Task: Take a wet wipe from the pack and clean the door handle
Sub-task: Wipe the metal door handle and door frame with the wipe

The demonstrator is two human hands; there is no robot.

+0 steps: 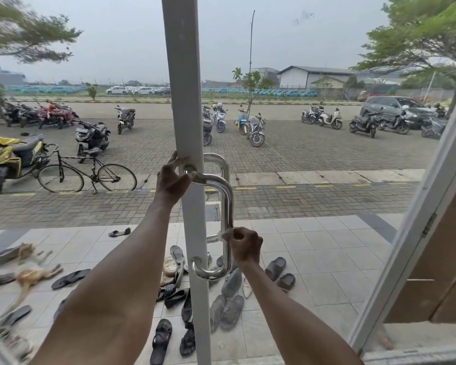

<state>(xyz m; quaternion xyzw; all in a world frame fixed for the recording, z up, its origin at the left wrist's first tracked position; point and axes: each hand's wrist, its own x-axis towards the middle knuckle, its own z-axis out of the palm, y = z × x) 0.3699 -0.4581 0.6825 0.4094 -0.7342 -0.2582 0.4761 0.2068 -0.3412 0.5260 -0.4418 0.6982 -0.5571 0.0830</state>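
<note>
Glass doorway onto paved lot | door handle [228, 206] on white frame [184, 101] | left hand [173, 180] grip steadies handle's top | right hand [244, 245] grip clenched on wet wipe [225, 236] at lower bar | full-length, all-round strokes advised

Flat, overcast daylight through the glass, soft shadows, motion blur and wide-angle bending at the edges.
</note>
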